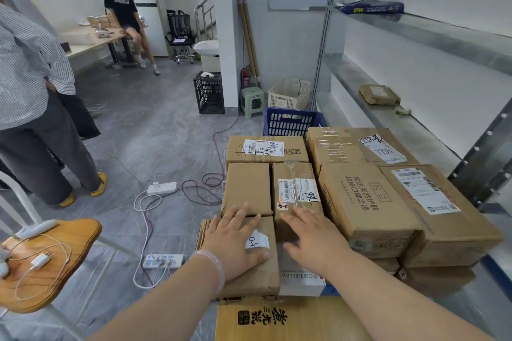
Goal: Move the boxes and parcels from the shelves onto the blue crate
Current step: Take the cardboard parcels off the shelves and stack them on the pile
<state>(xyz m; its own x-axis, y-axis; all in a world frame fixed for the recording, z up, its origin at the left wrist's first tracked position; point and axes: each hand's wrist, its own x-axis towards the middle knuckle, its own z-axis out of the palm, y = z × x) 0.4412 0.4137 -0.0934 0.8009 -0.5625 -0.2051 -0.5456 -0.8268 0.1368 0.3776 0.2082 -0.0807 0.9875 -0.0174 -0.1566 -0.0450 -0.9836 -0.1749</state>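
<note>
Beneath the left hand (235,241), a small brown carton (263,274) with a white handwritten label is lying at the near edge of the stack of cartons (368,202). The left hand is resting flat on it, fingers straight and spread, gripping nothing. The right hand (313,243) is lying just beside it, palm down and fingers likewise extended, fingertips over the near end of the labelled carton (296,188) marked 986. It is holding nothing.

Beyond both hands, past the stack, the blue crate (291,122) is showing its slotted wall. Whether the stack is sitting on it cannot be told. Further right of the right hand, the metal shelves (410,124) are carrying a flat brown parcel (378,94) on the middle level and a dark blue parcel (371,7) on the upper level.

Judgement: the placing step appears to be closing, with both hands squaring the small carton into line, and the transfer seems largely complete. The next move is calling for lifting both hands clear, reaching right to the middle shelf, and gripping the flat brown parcel by its edges.
</note>
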